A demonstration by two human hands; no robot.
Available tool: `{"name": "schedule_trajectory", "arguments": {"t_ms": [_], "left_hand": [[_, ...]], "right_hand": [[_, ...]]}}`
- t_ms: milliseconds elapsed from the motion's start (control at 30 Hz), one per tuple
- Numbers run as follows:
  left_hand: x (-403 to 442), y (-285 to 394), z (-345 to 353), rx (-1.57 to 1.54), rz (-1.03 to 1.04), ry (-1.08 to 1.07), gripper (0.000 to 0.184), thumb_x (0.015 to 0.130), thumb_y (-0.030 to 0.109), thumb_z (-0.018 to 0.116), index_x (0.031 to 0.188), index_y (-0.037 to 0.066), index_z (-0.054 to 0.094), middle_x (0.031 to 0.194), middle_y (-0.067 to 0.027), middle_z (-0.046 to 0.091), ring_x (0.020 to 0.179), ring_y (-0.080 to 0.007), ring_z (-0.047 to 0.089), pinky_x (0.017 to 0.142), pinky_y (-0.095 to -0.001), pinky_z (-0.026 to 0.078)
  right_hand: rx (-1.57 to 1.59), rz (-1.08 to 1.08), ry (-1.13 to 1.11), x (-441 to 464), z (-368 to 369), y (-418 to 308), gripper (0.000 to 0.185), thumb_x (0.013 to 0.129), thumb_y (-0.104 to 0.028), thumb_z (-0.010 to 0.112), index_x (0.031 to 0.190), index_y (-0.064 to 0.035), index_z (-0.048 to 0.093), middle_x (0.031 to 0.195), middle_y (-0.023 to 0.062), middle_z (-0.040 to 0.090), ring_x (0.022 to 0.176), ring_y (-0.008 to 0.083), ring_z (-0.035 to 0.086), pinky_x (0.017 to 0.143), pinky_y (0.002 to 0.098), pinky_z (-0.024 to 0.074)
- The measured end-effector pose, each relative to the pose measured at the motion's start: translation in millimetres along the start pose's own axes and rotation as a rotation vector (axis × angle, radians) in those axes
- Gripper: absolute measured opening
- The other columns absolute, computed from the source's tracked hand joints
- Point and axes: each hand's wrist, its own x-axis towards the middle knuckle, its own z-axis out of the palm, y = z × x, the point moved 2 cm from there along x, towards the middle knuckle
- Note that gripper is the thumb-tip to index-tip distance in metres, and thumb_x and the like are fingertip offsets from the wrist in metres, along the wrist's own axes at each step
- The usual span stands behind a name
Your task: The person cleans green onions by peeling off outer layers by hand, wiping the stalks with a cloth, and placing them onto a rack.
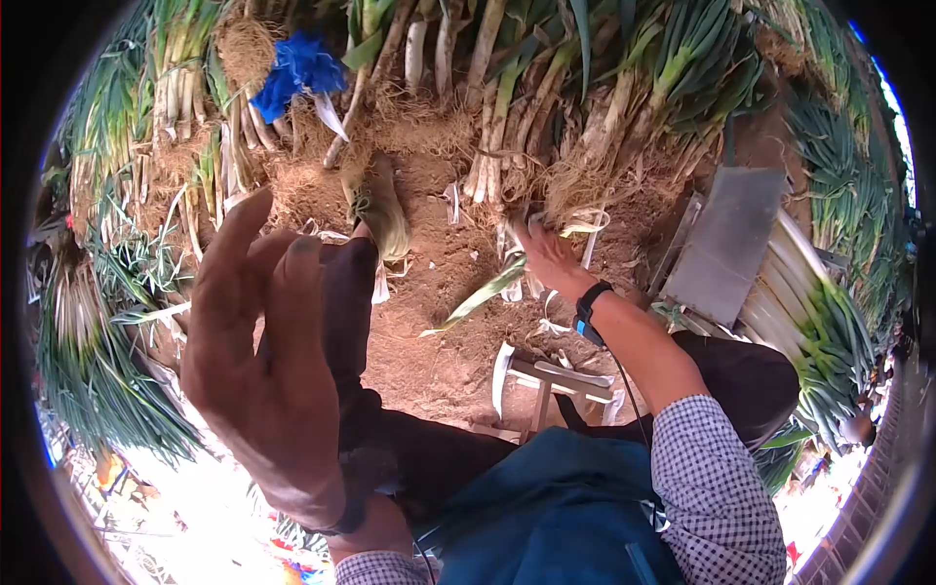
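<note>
Head view: anything held?

"Left hand (258, 380) looks empty, fingers loosely bent; right hand (551, 258), can't tell. Leeks (495, 136) stand just beyond its fingers, best handled lightly."

We see smooth leek stalks (489, 166), rough fibrous roots (429, 132), coarse matt soil (429, 312). We note sheet (726, 244): metal-looking, smooth, dull sheen. Checked sleeve (717, 478): matt woven cloth. Blue bundle (300, 70): crumpled, plastic-looking. Teal garment (565, 497): soft-looking cloth.
</note>
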Motion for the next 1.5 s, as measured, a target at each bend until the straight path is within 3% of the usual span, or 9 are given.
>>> {"name": "schedule_trajectory", "arguments": {"t_ms": [233, 400, 500, 667, 767, 833, 1033, 1433, 1500], "left_hand": [[-3.0, 8.6, 17.5, 0.074, 0.079, 0.003, 0.032, 0.098, 0.007, 0.059, 0.128, -0.004, 0.061, 0.099, -0.0123, 0.071, 0.086, -0.0161, 0.067, 0.079, -0.0281, 0.055], [-6.6, 21.2, 7.0, 0.284, 0.187, 0.088, 0.029, 0.094, 0.007, 0.065, 0.122, -0.001, 0.066, 0.095, -0.0115, 0.072, 0.084, -0.016, 0.069, 0.075, -0.0281, 0.056], [-8.1, 31.1, -30.2, 0.327, 0.32, 0.121, 0.024, 0.095, 0.002, 0.062, 0.117, 0.003, 0.07, 0.103, -0.0127, 0.072, 0.086, -0.0178, 0.07, 0.069, -0.0271, 0.056], [4.1, -19.9, -110.7, 0.541, 0.342, 0.025, 0.021, 0.095, -0.002, 0.057, 0.11, 0.001, 0.072, 0.111, -0.0137, 0.071, 0.085, -0.0178, 0.069, 0.075, -0.0274, 0.056], [7.6, -152.4, -125.0, 0.42, -0.262, -0.03, 0.027, 0.097, 0.014, 0.058, 0.121, 0.002, 0.064, 0.099, -0.0102, 0.071, 0.086, -0.0149, 0.066, 0.074, -0.0317, 0.053], [-22.6, -229.7, -117.8, 1.009, -0.235, -0.231, 0.032, 0.098, 0.025, 0.058, 0.119, 0.002, 0.064, 0.085, -0.0098, 0.071, 0.066, -0.0185, 0.065, 0.057, -0.0342, 0.047], [-101.0, -315.3, -52.0, 0.939, -0.325, -0.435, 0.032, 0.097, 0.024, 0.058, 0.118, 0.001, 0.063, 0.088, -0.0125, 0.07, 0.071, -0.0224, 0.065, 0.062, -0.036, 0.048], [-112.7, -422.6, 46.7, 0.918, -0.355, -0.628, 0.032, 0.095, 0.021, 0.059, 0.117, -0.002, 0.062, 0.093, -0.018, 0.068, 0.081, -0.0303, 0.064, 0.072, -0.0396, 0.048], [-117.1, -438.1, 62.3, 0.906, -0.366, -0.651, 0.032, 0.095, 0.021, 0.059, 0.117, -0.002, 0.062, 0.094, -0.0189, 0.068, 0.083, -0.0316, 0.064, 0.074, -0.0402, 0.048]], "right_hand": [[0.392, -0.201, -0.123, -87.8, 54.2, -6.9, 0.015, 0.08, -0.005, 0.059, 0.093, -0.0022, 0.066, 0.089, 0.0199, 0.067, 0.08, 0.0384, 0.068, 0.066, 0.0498, 0.0543], [0.393, -0.349, 0.015, -116.8, 113.3, -40.6, 0.02, 0.091, -0.02, 0.049, 0.086, -0.0058, 0.062, 0.069, 0.0197, 0.063, 0.067, 0.0413, 0.064, 0.062, 0.0526, 0.0506], [-0.054, -0.466, 0.082, -119.1, 151.1, -87.0, 0.013, 0.086, -0.019, 0.058, 0.092, -0.0078, 0.062, 0.062, 0.0067, 0.064, 0.063, 0.0262, 0.068, 0.056, 0.0432, 0.0522], [-0.037, -0.408, -0.116, -115.1, 177.0, -83.8, 0.011, 0.08, -0.017, 0.062, 0.087, -0.0095, 0.068, 0.067, 0.0074, 0.068, 0.067, 0.0257, 0.071, 0.055, 0.0434, 0.0517], [0.165, -0.28, -0.116, -104.8, 125.1, -61.0, 0.022, 0.081, -0.017, 0.059, 0.098, -0.0082, 0.071, 0.088, 0.0171, 0.072, 0.086, 0.0352, 0.07, 0.072, 0.05, 0.0539], [0.465, -0.104, 0.082, -90.5, 84.6, -35.6, 0.026, 0.084, -0.018, 0.058, 0.104, -0.0093, 0.071, 0.088, 0.0219, 0.07, 0.084, 0.0408, 0.069, 0.077, 0.0508, 0.0554], [0.475, 0.12, 0.07, -109.1, -28.3, 76.7, 0.032, 0.074, -0.02, 0.07, 0.096, 0.003, 0.07, 0.09, 0.0262, 0.069, 0.083, 0.039, 0.069, 0.075, 0.0458, 0.0541], [0.47, 0.681, 0.514, -80.0, 96.1, 83.7, 0.06, 0.079, -0.029, 0.076, 0.125, -0.0028, 0.049, 0.112, 0.0261, 0.065, 0.106, 0.0495, 0.06, 0.091, 0.0575, 0.0453], [0.559, 0.644, 0.304, -80.7, 86.7, 92.7, 0.036, 0.08, -0.022, 0.069, 0.109, -0.0059, 0.058, 0.1, 0.0255, 0.066, 0.097, 0.0461, 0.063, 0.082, 0.054, 0.0493]]}}
